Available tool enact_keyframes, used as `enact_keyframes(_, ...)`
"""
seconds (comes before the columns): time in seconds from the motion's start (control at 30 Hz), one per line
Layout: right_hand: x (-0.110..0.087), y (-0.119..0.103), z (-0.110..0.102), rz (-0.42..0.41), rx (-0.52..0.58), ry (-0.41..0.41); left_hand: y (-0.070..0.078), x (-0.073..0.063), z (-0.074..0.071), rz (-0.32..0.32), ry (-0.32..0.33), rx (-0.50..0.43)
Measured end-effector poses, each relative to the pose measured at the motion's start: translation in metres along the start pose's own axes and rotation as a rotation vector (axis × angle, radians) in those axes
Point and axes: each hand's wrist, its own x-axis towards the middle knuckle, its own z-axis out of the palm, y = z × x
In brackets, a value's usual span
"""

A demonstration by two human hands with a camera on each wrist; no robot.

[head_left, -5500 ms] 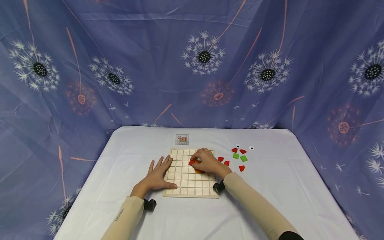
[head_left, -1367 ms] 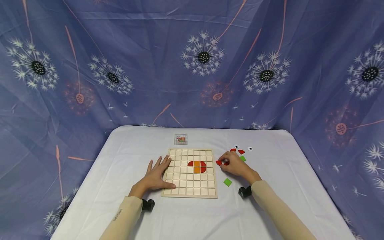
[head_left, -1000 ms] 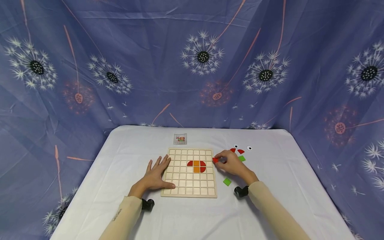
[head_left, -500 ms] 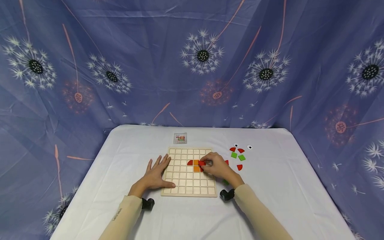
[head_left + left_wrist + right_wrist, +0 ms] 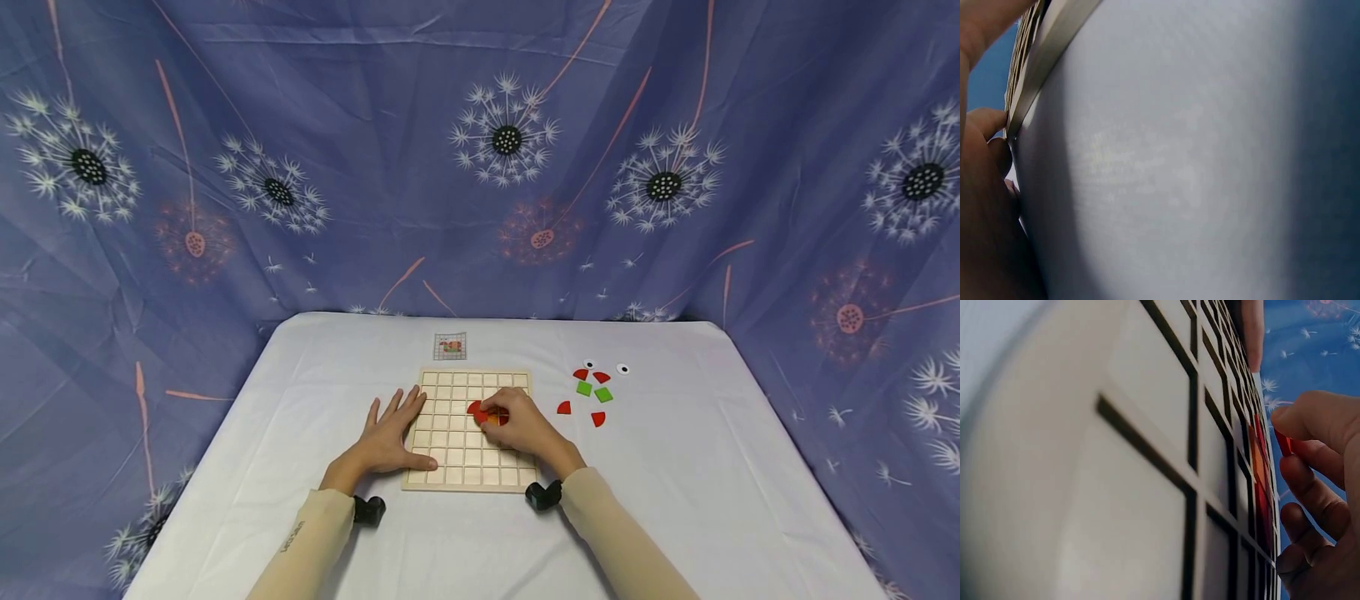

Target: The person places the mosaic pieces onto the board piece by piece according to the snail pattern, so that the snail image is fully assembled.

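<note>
My left hand lies spread along the left edge of a wooden grid board, thumb over its lower left squares. Over the middle of the board, my right hand pinches a red quarter-circle piece between thumb and fingertips. The piece is just left of the orange squares, close to a red quarter piece set in the grid. More red shows in the grid in the right wrist view. My right fingers partly cover these set pieces.
Right of the board lie loose red quarter pieces, green squares and two white eye discs. A small picture card with a grid lies behind the board. A patterned curtain hangs behind the white table.
My right hand has carried a red quarter piece from the table right of the board leftward over the grid. A nearer green square is now hidden by the right wrist. My left hand stays put.
</note>
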Motion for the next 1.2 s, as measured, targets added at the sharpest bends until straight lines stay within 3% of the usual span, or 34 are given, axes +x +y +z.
enact_keyframes(0.47,0.0031,-0.0018,0.0111,0.013,-0.066,-0.027,-0.0002,0.0000,-0.0005,-0.006,-0.003,0.007)
enact_keyframes(0.97,0.0028,-0.0062,0.0080,0.026,-0.075,-0.051,-0.0014,0.0010,0.0009,0.002,-0.006,0.006)
enact_keyframes(1.2,0.0050,-0.0058,0.0074,-0.017,-0.079,-0.066,-0.0008,0.0003,0.0009,0.006,0.002,-0.002)
